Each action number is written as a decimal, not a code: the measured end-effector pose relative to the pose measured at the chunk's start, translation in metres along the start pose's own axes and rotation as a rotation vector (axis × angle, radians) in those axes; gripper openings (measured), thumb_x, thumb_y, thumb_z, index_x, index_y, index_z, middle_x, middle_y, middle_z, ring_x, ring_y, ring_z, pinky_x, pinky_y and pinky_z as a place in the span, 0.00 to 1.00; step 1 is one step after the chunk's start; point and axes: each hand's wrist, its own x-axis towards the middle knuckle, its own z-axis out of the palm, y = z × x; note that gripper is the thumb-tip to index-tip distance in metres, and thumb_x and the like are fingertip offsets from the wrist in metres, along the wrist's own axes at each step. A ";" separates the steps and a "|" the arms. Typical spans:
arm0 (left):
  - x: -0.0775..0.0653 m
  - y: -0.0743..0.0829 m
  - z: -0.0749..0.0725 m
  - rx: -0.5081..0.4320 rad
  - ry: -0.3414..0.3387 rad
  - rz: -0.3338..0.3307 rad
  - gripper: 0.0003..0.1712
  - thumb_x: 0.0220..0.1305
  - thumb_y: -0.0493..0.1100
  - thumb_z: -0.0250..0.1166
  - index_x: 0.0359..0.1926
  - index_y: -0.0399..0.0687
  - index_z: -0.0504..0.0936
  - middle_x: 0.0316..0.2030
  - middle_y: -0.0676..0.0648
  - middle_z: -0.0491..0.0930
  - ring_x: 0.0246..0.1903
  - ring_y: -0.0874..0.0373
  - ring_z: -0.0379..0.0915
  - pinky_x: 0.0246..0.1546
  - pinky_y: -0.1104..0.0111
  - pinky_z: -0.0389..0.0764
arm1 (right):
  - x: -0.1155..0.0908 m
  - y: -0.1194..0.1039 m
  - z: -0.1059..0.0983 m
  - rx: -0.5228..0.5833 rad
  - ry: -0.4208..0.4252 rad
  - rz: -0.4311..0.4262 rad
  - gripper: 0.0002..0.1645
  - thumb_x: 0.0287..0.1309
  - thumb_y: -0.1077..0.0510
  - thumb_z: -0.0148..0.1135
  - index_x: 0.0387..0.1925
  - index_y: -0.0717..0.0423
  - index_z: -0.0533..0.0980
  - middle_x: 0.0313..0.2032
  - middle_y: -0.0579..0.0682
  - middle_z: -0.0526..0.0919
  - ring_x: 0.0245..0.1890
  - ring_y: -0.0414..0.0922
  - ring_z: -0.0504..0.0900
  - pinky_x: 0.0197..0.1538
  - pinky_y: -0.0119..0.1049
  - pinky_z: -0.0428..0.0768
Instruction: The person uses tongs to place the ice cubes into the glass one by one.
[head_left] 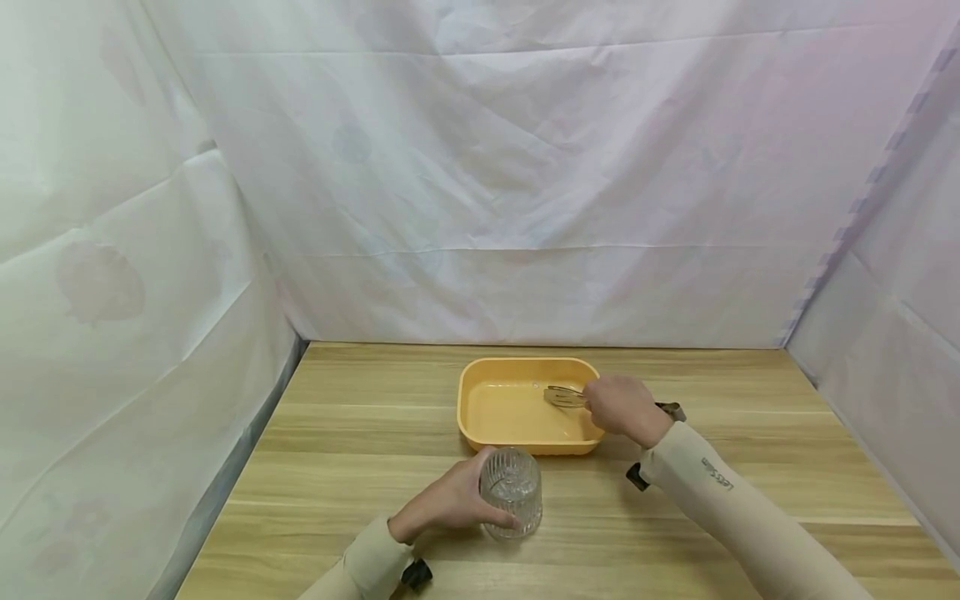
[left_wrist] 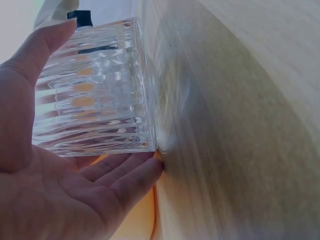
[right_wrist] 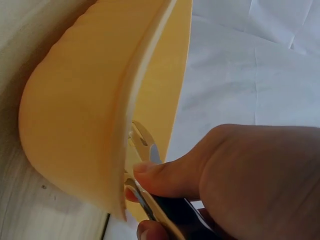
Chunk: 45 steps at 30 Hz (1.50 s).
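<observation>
On the near side of the table, my left hand (head_left: 461, 493) holds a clear ribbed drinking glass (head_left: 512, 493), thumb on its near side and fingers round the far side. In the left wrist view the ribbed wall of the glass (left_wrist: 95, 95) lies between thumb and fingers, one end down at the wood. My right hand (head_left: 624, 407) grips metal tongs (head_left: 564, 397) over the right side of a yellow rectangular basin (head_left: 525, 446); the slotted head reaches inside. The right wrist view shows the thumb pressed on the tongs (right_wrist: 165, 212), beyond the basin's wall (right_wrist: 75, 110).
The wood-grain table (head_left: 360, 433) carries the basin just beyond the glass. A white cloth (head_left: 525, 192) hangs along the table's back edge, with more white sheets at the left (head_left: 112, 333) and right (head_left: 892, 300).
</observation>
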 end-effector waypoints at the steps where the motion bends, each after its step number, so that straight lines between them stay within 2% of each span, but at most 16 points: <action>1: 0.000 0.000 0.000 0.001 0.001 -0.002 0.52 0.41 0.52 0.82 0.67 0.54 0.65 0.54 0.51 0.78 0.53 0.58 0.75 0.54 0.63 0.75 | -0.001 0.001 0.001 -0.012 0.013 -0.009 0.23 0.64 0.63 0.56 0.14 0.48 0.63 0.14 0.44 0.58 0.16 0.39 0.57 0.17 0.33 0.59; 5: 0.000 0.000 0.000 -0.006 -0.001 -0.003 0.53 0.40 0.52 0.83 0.67 0.55 0.65 0.54 0.51 0.78 0.53 0.58 0.75 0.54 0.63 0.75 | -0.004 0.004 0.003 -0.036 0.050 -0.036 0.21 0.66 0.60 0.57 0.16 0.48 0.66 0.14 0.44 0.60 0.16 0.39 0.58 0.18 0.33 0.60; 15: 0.000 0.004 -0.003 0.008 0.000 -0.016 0.51 0.40 0.54 0.83 0.65 0.55 0.67 0.52 0.51 0.78 0.52 0.58 0.75 0.52 0.63 0.76 | -0.006 0.010 -0.002 0.007 0.078 -0.012 0.15 0.67 0.59 0.58 0.22 0.48 0.74 0.15 0.45 0.67 0.16 0.40 0.64 0.19 0.33 0.63; 24: 0.001 0.004 -0.001 0.011 -0.005 -0.025 0.51 0.40 0.55 0.82 0.65 0.55 0.67 0.52 0.51 0.78 0.51 0.59 0.75 0.52 0.64 0.76 | -0.012 0.011 -0.011 0.014 0.099 -0.043 0.10 0.67 0.58 0.59 0.27 0.50 0.78 0.15 0.43 0.67 0.16 0.38 0.64 0.19 0.31 0.62; 33: 0.001 0.005 -0.003 0.034 0.004 -0.025 0.52 0.41 0.55 0.82 0.66 0.54 0.66 0.52 0.51 0.78 0.51 0.58 0.75 0.52 0.63 0.76 | -0.025 0.008 -0.025 -0.017 0.242 -0.077 0.04 0.65 0.57 0.62 0.38 0.50 0.82 0.18 0.43 0.76 0.15 0.38 0.67 0.18 0.34 0.65; 40: -0.002 0.007 -0.002 -0.004 0.002 -0.027 0.53 0.41 0.53 0.83 0.67 0.55 0.65 0.53 0.49 0.78 0.52 0.55 0.75 0.53 0.61 0.76 | -0.034 0.002 -0.029 -0.036 0.370 -0.119 0.02 0.64 0.56 0.63 0.35 0.49 0.80 0.14 0.41 0.70 0.13 0.38 0.63 0.16 0.34 0.60; 45: -0.002 0.006 -0.001 0.002 0.001 -0.035 0.52 0.41 0.53 0.82 0.67 0.55 0.65 0.53 0.49 0.78 0.52 0.55 0.75 0.52 0.61 0.76 | -0.040 -0.002 -0.034 -0.036 0.405 -0.144 0.05 0.64 0.55 0.64 0.31 0.47 0.77 0.15 0.39 0.68 0.13 0.37 0.61 0.17 0.33 0.58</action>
